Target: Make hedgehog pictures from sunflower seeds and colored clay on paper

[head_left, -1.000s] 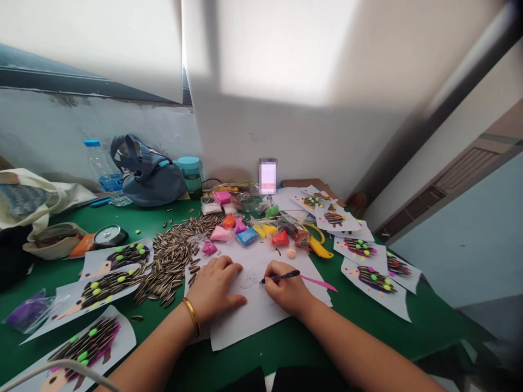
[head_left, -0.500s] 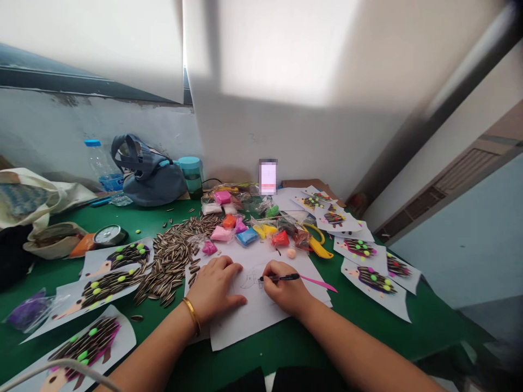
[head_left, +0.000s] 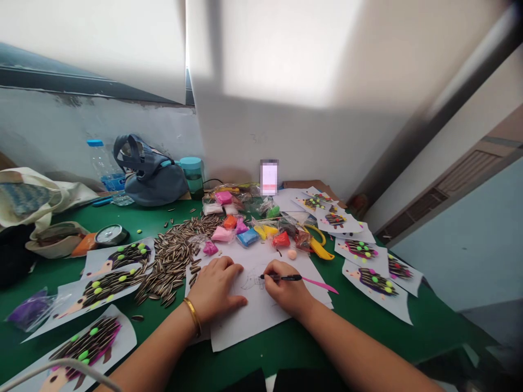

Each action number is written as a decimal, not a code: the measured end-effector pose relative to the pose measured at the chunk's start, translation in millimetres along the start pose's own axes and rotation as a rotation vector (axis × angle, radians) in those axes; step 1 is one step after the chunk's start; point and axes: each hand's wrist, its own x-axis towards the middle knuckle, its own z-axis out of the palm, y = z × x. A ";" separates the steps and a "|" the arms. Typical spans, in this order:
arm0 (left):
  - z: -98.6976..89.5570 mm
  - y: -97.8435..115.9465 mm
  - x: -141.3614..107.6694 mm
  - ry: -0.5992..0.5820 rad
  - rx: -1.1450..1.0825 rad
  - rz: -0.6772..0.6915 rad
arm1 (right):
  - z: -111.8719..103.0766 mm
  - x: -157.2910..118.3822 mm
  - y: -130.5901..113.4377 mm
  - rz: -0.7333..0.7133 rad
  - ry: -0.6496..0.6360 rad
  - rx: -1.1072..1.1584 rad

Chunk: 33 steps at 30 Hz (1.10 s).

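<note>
My right hand (head_left: 286, 286) is closed around a black pen (head_left: 288, 277), its tip at a line drawing on a white sheet of paper (head_left: 241, 332). Flat on the left part of that sheet lies my left hand (head_left: 216, 288), fingers and thumb apart, a gold bangle (head_left: 192, 317) on the wrist. Between the two hands the drawing shows faint dark outlines; my right hand hides some of it. A pink plastic tool (head_left: 321, 285) lies just right of the pen. Beyond the hands sit packets of coloured clay, among them a blue packet (head_left: 248, 237) and a red packet (head_left: 281, 239).
A pile of sunflower seeds (head_left: 167, 261) spreads left of the paper. Finished hedgehog pictures lie at left (head_left: 87, 345) and right (head_left: 378, 283). Yellow-handled scissors (head_left: 321, 247) rest behind the sheet. A blue bag (head_left: 153, 179) and a teal-lidded cup (head_left: 192, 177) stand at the back.
The view has shifted very slightly. My right hand still holds the pen at the drawing, and small marks near the pen tip look a little fuller. My left hand stays put.
</note>
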 end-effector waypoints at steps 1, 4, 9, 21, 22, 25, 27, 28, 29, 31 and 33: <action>0.1 0.0 0.1 0.000 0.000 0.001 | 0.5 0.0 0.2 -0.001 -0.001 -0.005; 0.4 0.0 0.2 -0.003 -0.001 0.000 | 1.4 0.1 0.6 -0.001 0.006 -0.026; 0.2 0.1 0.0 -0.007 -0.010 -0.002 | 0.9 -0.7 0.6 0.011 0.000 -0.004; 0.3 -0.2 0.1 -0.009 -0.008 -0.003 | 1.1 2.1 0.2 0.023 -0.011 -0.024; 0.1 -0.1 0.2 -0.010 -0.007 -0.005 | 1.5 2.1 0.5 0.025 -0.005 -0.029; -0.6 0.5 0.4 -0.010 -0.006 -0.006 | 1.6 1.8 1.3 0.025 0.003 -0.024; -1.2 0.9 0.1 -0.009 -0.007 -0.006 | 0.8 1.7 1.4 0.016 0.005 -0.007; -1.4 1.0 0.0 -0.009 -0.007 -0.006 | 0.3 1.7 1.4 0.012 0.007 0.001; -1.5 1.1 -0.3 -0.009 -0.007 -0.006 | -0.1 1.7 1.3 0.011 0.012 0.006; -1.6 1.1 -0.7 -0.009 -0.005 -0.004 | -0.5 1.7 1.3 0.018 0.014 0.009; -1.6 1.1 -1.0 -0.007 -0.002 0.000 | -0.2 1.7 1.4 0.030 0.002 0.004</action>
